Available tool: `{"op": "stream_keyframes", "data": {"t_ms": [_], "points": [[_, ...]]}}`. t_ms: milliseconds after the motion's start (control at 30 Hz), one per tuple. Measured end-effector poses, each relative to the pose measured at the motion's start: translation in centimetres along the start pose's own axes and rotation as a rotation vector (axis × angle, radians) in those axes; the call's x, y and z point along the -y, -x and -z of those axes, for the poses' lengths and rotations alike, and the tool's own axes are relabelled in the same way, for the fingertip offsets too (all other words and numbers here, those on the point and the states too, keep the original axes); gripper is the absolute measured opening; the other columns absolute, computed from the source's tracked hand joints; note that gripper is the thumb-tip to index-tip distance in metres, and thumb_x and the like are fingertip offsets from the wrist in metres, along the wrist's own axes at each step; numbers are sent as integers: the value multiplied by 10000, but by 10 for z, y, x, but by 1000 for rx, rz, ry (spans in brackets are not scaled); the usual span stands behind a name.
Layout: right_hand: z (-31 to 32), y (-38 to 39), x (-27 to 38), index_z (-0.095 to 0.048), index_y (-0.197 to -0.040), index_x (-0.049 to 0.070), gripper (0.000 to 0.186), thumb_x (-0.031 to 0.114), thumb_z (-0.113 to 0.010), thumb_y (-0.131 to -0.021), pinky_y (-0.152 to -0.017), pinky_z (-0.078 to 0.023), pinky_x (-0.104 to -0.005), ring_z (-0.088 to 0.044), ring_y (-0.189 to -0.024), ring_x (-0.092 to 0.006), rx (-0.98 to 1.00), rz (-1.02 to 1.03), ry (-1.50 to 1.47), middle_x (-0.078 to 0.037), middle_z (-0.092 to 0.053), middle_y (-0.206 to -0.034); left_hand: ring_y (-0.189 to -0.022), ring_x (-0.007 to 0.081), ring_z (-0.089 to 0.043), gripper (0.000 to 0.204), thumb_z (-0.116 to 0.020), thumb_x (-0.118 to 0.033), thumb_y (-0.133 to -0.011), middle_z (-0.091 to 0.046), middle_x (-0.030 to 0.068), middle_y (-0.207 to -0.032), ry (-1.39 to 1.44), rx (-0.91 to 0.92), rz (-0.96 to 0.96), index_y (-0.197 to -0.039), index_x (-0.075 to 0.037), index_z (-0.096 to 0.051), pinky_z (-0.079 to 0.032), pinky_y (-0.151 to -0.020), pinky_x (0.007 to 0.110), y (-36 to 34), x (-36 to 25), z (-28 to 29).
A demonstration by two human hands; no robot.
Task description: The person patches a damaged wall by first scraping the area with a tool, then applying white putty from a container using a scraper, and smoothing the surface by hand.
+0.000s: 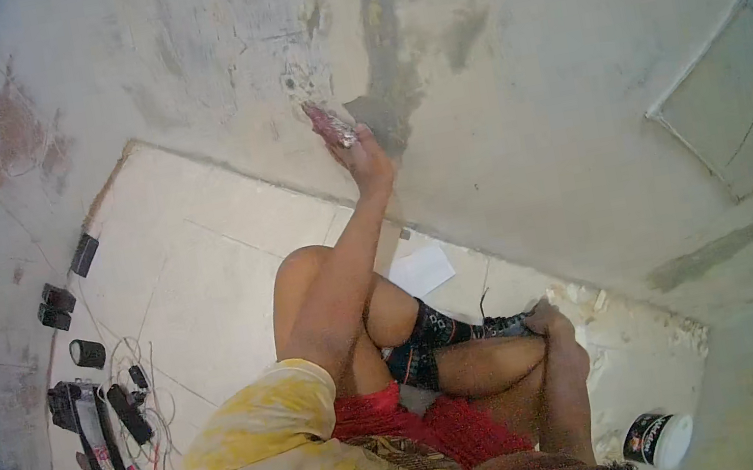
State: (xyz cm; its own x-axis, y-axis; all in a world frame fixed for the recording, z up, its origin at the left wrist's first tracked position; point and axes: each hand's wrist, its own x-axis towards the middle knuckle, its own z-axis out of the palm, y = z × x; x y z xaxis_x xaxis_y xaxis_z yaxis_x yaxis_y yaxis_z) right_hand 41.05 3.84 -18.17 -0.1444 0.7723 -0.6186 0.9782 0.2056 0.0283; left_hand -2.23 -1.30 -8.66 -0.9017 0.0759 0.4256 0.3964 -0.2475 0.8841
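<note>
My left hand [368,163] is stretched forward to the wall, its fingers closed round a crumpled, shiny pinkish-silver packet [334,127]. The packet's narrow end points at a small rough hole [296,82] in the plaster, close to a dark grey patch [376,115]. I cannot tell whether it touches the wall. Low by my bent legs, my right hand [551,317] is closed at the end of a dark shoe [506,325]. What its fingers hold is too small and dark to make out.
White crumbly debris [596,298] lies along the wall's foot at right, near a white tub [672,440] with a black label. A white sheet [422,270] rests beyond my legs. Black devices [130,414] and tangled cables [157,401] occupy the floor at left. A square panel [733,101] is on the wall.
</note>
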Motion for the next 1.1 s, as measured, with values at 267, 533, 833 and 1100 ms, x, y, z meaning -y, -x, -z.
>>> {"op": "stream_keyframes", "data": {"t_ms": [267,533,833,1100], "points": [[2,-26,-13,-253,-1454,-48,928,438,-639,-764,-1027,-448,-417,-535,-1246,-350,64,2,147,-259,-558,-1310,-1489,318,-61,755,-465,-60,-904,-45,142,-1622,-183,179,-54,-1535,-5,-55,-34,-1198,410,65,8,-3],[-5,-19,-12,-168,-1483,-51,975,423,-630,-768,-1026,-442,-413,-543,-1236,-354,81,7,172,-263,-546,-1324,-1487,351,-8,759,-443,-207,-957,-18,170,-1615,-73,-31,37,-1536,-20,10,4,-1175,502,-6,9,-3],[-7,-31,-16,-145,-1490,-36,1004,422,-660,-761,-1023,-444,-415,-546,-1232,-356,80,7,160,-273,-549,-1312,-1481,395,24,788,-452,-200,-943,15,179,-1611,-382,344,31,-1543,-56,38,-11,-1154,567,66,9,8],[-19,-40,-10,-145,-1489,-25,1014,414,-687,-753,-1018,-448,-417,-550,-1226,-358,37,48,104,-283,-556,-1296,-1475,400,-11,757,-422,-265,-971,-8,195,-1608,-216,53,-65,-1538,-35,24,-11,-1169,529,-15,12,13]]}}
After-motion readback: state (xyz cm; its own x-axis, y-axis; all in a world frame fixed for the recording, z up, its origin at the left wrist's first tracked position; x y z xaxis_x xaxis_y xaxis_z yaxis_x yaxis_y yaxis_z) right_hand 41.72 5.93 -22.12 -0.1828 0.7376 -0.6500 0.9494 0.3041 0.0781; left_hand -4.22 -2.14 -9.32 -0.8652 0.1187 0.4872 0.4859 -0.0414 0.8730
